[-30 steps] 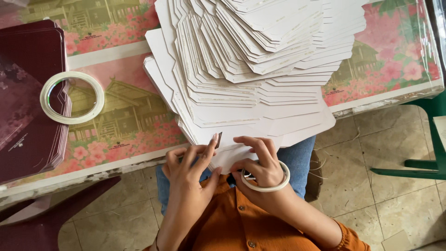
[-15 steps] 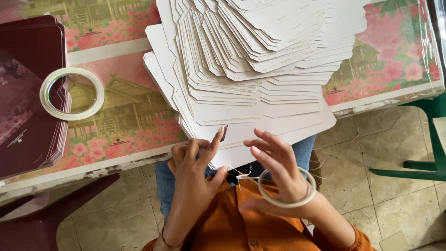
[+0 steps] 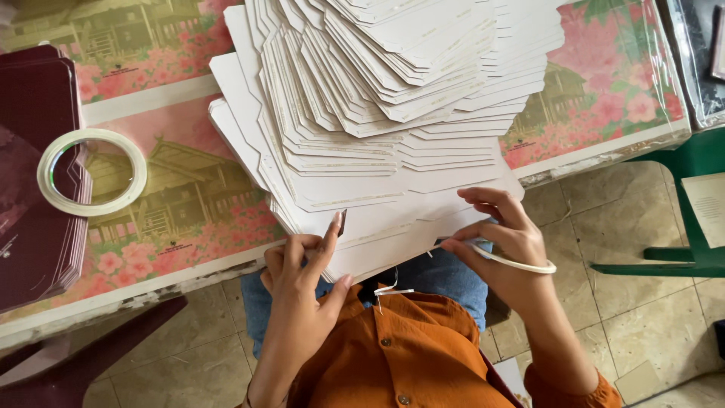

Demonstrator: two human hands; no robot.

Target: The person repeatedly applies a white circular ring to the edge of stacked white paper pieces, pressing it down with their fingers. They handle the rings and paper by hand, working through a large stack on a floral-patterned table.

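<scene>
since the earlier frames both hands have lifted off the lap and moved apart along the near edge of the white card stack (image 3: 377, 151). left hand (image 3: 302, 279) now has its fingers (image 3: 326, 243) together, pinching the edge of a lower card sheet (image 3: 385, 242) with the thumb beneath. right hand (image 3: 502, 234) carries a white tape roll (image 3: 521, 264) around it like a bangle, fingers curled onto the same sheet's edge. that sheet lies at the worktop (image 3: 189, 204) rim, over the orange shirt (image 3: 408, 347). farther left, a second tape roll (image 3: 92, 172) rests beside a maroon stack (image 3: 34, 166).
</scene>
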